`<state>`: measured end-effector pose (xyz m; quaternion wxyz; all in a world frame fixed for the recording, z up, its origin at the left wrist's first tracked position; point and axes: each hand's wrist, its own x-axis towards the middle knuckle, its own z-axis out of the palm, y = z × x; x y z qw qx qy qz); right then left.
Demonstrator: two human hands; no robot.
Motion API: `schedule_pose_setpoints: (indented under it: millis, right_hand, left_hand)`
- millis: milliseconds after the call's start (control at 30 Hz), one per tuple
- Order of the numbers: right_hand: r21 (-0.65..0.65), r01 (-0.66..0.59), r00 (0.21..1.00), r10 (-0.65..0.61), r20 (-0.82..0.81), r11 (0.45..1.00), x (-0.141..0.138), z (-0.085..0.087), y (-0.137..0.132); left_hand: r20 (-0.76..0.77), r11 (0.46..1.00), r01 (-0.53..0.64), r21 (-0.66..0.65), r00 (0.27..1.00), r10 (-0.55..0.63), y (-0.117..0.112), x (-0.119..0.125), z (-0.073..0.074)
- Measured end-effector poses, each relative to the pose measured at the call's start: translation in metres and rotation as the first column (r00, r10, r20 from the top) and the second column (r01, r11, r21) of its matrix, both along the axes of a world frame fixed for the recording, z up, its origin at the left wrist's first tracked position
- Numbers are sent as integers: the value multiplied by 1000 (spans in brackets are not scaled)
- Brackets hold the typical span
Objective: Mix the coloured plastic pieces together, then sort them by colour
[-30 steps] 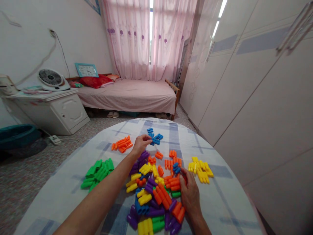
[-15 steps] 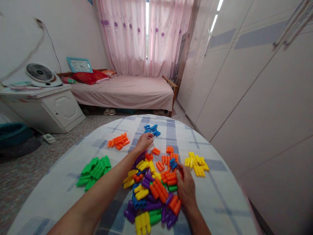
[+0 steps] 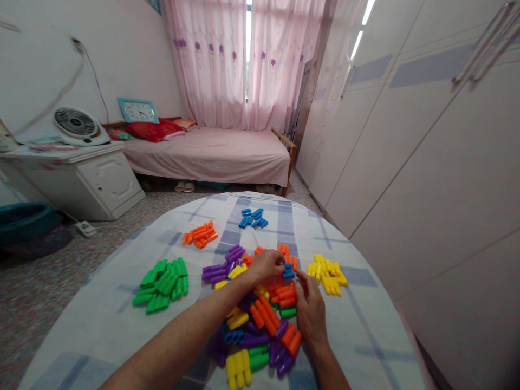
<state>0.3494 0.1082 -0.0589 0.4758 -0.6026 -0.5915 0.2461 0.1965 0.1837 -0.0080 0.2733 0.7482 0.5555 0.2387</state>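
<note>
A mixed heap of coloured plastic tube blocks (image 3: 260, 325) lies on the round table (image 3: 101, 325) in front of me. My left hand (image 3: 266, 265) reaches over the heap, fingers curled by a small blue block (image 3: 288, 272). My right hand (image 3: 311, 309) rests on the heap's right side, fingers bent over orange blocks (image 3: 284, 298). Whether either hand grips a block is hidden. Sorted groups lie around: green blocks (image 3: 162, 279), an orange group (image 3: 200, 235), a blue group (image 3: 252, 218), a yellow group (image 3: 327, 269), and purple blocks (image 3: 223, 262).
A checked cloth covers the table. Beyond it stand a pink bed (image 3: 211, 154), a white cabinet (image 3: 77, 179) with a fan (image 3: 77, 123), and white wardrobe doors (image 3: 406, 151) on the right. A power strip (image 3: 86, 228) lies on the floor.
My left hand drew back from the far blue group to the middle of the heap, beside the small blue block. My right hand stayed on the heap's right side.
</note>
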Motion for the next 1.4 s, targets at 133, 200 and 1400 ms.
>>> schedule_pose_setpoints:
  millis: [133,200,1400]
  right_hand:
    - [-24,65,996,-66,-65,998,3,-7,2]
    - [-29,79,993,-81,-86,996,4,-9,2]
    - [-40,36,996,-33,78,999,3,-6,4]
  left_hand:
    - [304,982,-180,-54,934,188,20,-32,-1]
    - [409,956,-280,-89,865,291,35,-51,1]
    - [261,878,-476,55,856,447,-94,-131,-27]
